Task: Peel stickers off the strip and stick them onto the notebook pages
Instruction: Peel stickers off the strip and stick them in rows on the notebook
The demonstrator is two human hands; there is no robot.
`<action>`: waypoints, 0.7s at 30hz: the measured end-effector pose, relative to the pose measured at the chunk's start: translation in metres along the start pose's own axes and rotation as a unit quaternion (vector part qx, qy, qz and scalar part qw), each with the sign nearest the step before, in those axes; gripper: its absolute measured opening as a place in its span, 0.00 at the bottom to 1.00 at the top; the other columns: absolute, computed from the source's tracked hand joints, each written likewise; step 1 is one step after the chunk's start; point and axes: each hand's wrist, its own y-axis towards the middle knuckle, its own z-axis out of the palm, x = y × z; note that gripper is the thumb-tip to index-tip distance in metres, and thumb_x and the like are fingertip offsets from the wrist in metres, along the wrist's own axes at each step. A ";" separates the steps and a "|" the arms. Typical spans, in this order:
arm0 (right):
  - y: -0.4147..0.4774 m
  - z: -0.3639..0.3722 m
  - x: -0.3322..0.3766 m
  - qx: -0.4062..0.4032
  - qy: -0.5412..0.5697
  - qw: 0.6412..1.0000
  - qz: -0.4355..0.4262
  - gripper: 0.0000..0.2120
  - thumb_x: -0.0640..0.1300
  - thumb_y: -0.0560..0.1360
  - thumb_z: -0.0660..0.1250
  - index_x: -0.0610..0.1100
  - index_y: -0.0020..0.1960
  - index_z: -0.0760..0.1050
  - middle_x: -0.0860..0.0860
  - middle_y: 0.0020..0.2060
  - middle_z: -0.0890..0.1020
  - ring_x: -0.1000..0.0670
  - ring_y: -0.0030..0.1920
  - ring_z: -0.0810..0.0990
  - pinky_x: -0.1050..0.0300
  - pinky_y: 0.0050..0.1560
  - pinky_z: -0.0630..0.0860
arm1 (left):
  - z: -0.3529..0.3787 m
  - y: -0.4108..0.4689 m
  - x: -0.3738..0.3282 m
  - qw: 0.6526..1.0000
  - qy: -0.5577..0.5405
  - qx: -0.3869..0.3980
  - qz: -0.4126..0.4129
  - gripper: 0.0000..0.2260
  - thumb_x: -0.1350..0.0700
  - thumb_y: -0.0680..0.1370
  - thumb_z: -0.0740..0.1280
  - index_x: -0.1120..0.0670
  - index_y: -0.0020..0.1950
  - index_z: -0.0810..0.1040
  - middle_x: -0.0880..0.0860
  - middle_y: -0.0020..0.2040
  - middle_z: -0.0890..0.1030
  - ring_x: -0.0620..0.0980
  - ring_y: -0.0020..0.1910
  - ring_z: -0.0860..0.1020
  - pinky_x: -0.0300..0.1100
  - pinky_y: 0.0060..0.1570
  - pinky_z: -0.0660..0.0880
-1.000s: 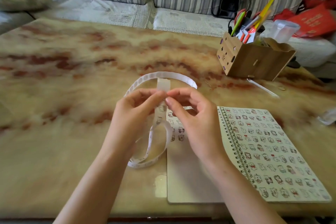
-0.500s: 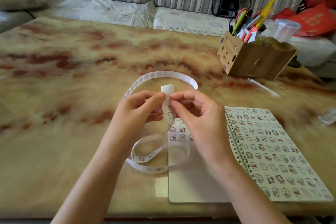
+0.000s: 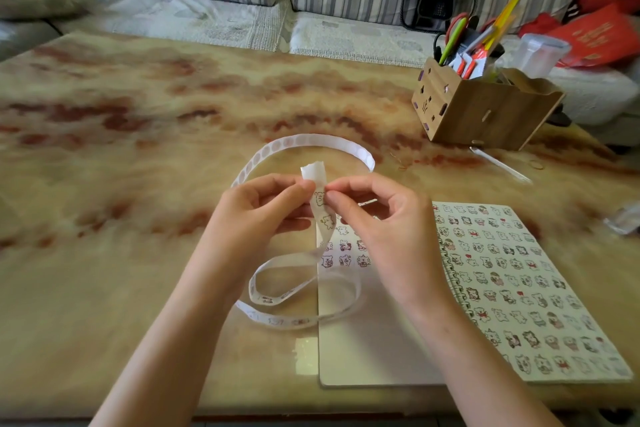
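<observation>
The sticker strip (image 3: pixel 320 204) stands upright between both hands above the open notebook (image 3: pixel 519 288), its tail looping onto the table (image 3: pixel 104 184). The left hand (image 3: pixel 256 211) pinches it; the right hand (image 3: pixel 377 218) pinches its edge at a bear sticker (image 3: pixel 320 198).

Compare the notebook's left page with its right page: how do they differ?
The left page carries only a few stickers near its top and is otherwise bare; the right page is covered with stickers from top to bottom. A loop of the sticker strip rests partly on the left page; nothing lies on the right page. Both lie flat and open on the table, joined by the spiral binding.
</observation>
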 end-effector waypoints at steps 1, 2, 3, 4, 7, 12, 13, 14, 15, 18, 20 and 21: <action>0.000 0.000 0.000 0.003 0.001 1.000 0.000 0.04 0.36 0.72 0.72 0.44 0.43 0.83 0.54 0.34 0.84 0.60 0.34 0.80 0.68 0.40 0.74 | 0.000 0.000 0.000 1.000 0.001 0.000 0.001 0.06 0.56 0.75 0.68 0.56 0.44 0.83 0.56 0.40 0.84 0.46 0.40 0.81 0.35 0.43 0.79; 0.001 -0.001 0.000 0.006 0.002 1.000 0.001 0.04 0.36 0.72 0.72 0.44 0.43 0.83 0.54 0.33 0.84 0.60 0.34 0.81 0.67 0.40 0.75 | 0.000 0.000 -0.001 1.000 0.001 -0.001 0.001 0.06 0.56 0.75 0.68 0.56 0.43 0.83 0.53 0.38 0.83 0.45 0.38 0.81 0.35 0.43 0.79; 0.001 -0.001 -0.001 0.008 0.002 1.000 0.002 0.05 0.35 0.72 0.72 0.44 0.43 0.83 0.54 0.34 0.84 0.60 0.34 0.81 0.67 0.40 0.75 | 0.000 0.000 -0.002 1.000 0.001 -0.002 0.001 0.05 0.56 0.75 0.68 0.55 0.42 0.83 0.51 0.35 0.83 0.44 0.37 0.81 0.34 0.42 0.79; 0.001 -0.002 -0.001 0.008 0.002 1.000 0.003 0.05 0.35 0.72 0.72 0.44 0.43 0.83 0.54 0.34 0.84 0.60 0.35 0.81 0.67 0.40 0.75 | 0.001 0.000 -0.003 1.000 0.002 -0.002 0.001 0.05 0.56 0.75 0.68 0.56 0.42 0.82 0.49 0.33 0.83 0.43 0.36 0.80 0.33 0.41 0.79; 0.003 -0.005 -0.002 0.017 -0.003 1.000 0.012 0.04 0.36 0.72 0.73 0.44 0.43 0.83 0.54 0.35 0.85 0.58 0.36 0.82 0.65 0.42 0.77 | 0.002 -0.001 -0.005 1.000 0.005 0.008 0.006 0.04 0.58 0.74 0.68 0.58 0.42 0.81 0.47 0.31 0.82 0.41 0.33 0.80 0.32 0.40 0.78; 0.005 -0.011 -0.003 0.042 -0.027 0.999 0.011 0.04 0.37 0.72 0.73 0.45 0.42 0.83 0.55 0.35 0.84 0.58 0.35 0.81 0.65 0.41 0.77 | 0.003 -0.002 -0.006 0.999 0.031 0.009 0.018 0.03 0.60 0.74 0.69 0.58 0.43 0.81 0.47 0.31 0.83 0.40 0.33 0.81 0.32 0.39 0.78; 0.005 -0.011 -0.003 0.050 -0.031 0.998 0.014 0.04 0.37 0.72 0.73 0.45 0.42 0.82 0.55 0.35 0.84 0.58 0.35 0.80 0.66 0.40 0.76 | 0.003 -0.003 -0.006 0.999 0.036 0.009 0.020 0.03 0.60 0.74 0.69 0.58 0.42 0.81 0.47 0.31 0.83 0.40 0.33 0.81 0.32 0.39 0.78; 0.005 -0.012 -0.002 0.059 -0.035 0.998 0.017 0.04 0.37 0.72 0.73 0.46 0.42 0.82 0.55 0.35 0.84 0.58 0.34 0.80 0.66 0.39 0.75 | 0.003 -0.003 -0.006 0.999 0.042 0.009 0.020 0.02 0.60 0.74 0.69 0.57 0.42 0.81 0.47 0.31 0.83 0.40 0.32 0.81 0.32 0.39 0.78; 0.006 -0.013 -0.002 0.067 -0.038 0.997 0.023 0.05 0.37 0.72 0.73 0.46 0.41 0.82 0.55 0.35 0.84 0.58 0.34 0.79 0.66 0.39 0.74 | 0.003 -0.003 -0.006 0.999 0.048 0.008 0.020 0.02 0.60 0.74 0.69 0.57 0.41 0.81 0.47 0.31 0.83 0.40 0.32 0.81 0.31 0.38 0.78; 0.006 -0.015 -0.002 0.088 -0.037 0.994 0.053 0.05 0.39 0.71 0.73 0.48 0.40 0.81 0.57 0.33 0.82 0.58 0.33 0.77 0.65 0.37 0.73 | 0.003 -0.002 -0.004 0.998 0.066 0.005 0.015 0.02 0.59 0.73 0.71 0.56 0.41 0.82 0.49 0.32 0.83 0.41 0.33 0.80 0.32 0.37 0.78; 0.005 -0.016 -0.003 0.098 -0.046 0.992 0.065 0.05 0.40 0.72 0.73 0.49 0.39 0.81 0.59 0.32 0.81 0.58 0.32 0.74 0.65 0.35 0.71 | 0.003 -0.002 -0.003 0.997 0.071 0.000 0.005 0.02 0.59 0.73 0.71 0.57 0.41 0.82 0.50 0.32 0.84 0.42 0.32 0.80 0.32 0.35 0.78; 0.005 -0.016 -0.003 0.102 -0.057 0.991 0.067 0.06 0.41 0.72 0.73 0.49 0.39 0.80 0.59 0.31 0.80 0.58 0.31 0.73 0.66 0.34 0.71 | 0.003 -0.001 -0.002 0.998 0.069 -0.003 -0.004 0.02 0.59 0.73 0.71 0.57 0.41 0.82 0.50 0.32 0.83 0.42 0.31 0.80 0.32 0.34 0.77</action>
